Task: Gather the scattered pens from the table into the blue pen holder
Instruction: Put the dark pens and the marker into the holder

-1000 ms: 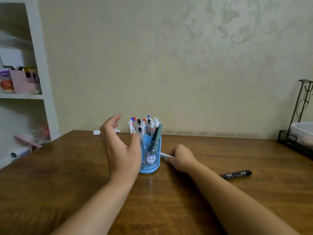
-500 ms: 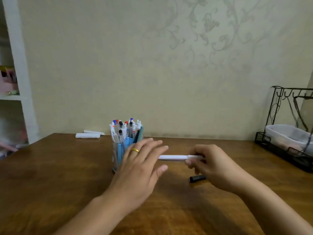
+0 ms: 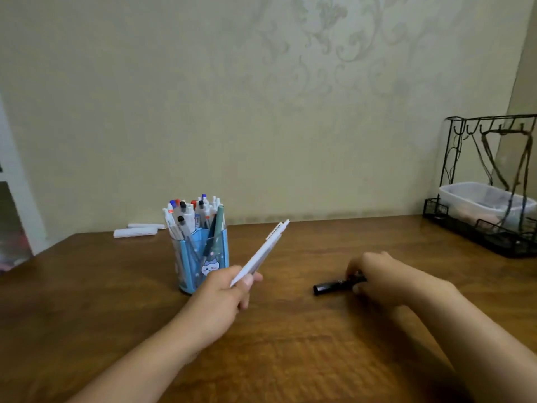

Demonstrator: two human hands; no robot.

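Observation:
The blue pen holder (image 3: pixel 200 257) stands on the wooden table (image 3: pixel 87 301), left of centre, packed with several upright pens. My left hand (image 3: pixel 223 295) is just right of the holder, shut on a white pen (image 3: pixel 261 251) that slants up and to the right. A black marker (image 3: pixel 334 285) lies flat on the table at centre right. My right hand (image 3: pixel 383 279) rests over the marker's right end, fingers curled around it; that end is hidden under the hand.
Two white rolled items (image 3: pixel 136 231) lie at the back left by the wall. A black wire rack (image 3: pixel 491 228) holding a clear plastic tub (image 3: pixel 482 199) stands at the back right. A white shelf edge (image 3: pixel 17 184) is at far left.
The white pen passed from my right hand to my left hand, which now holds it tilted up. My right hand dropped onto the black marker on the table.

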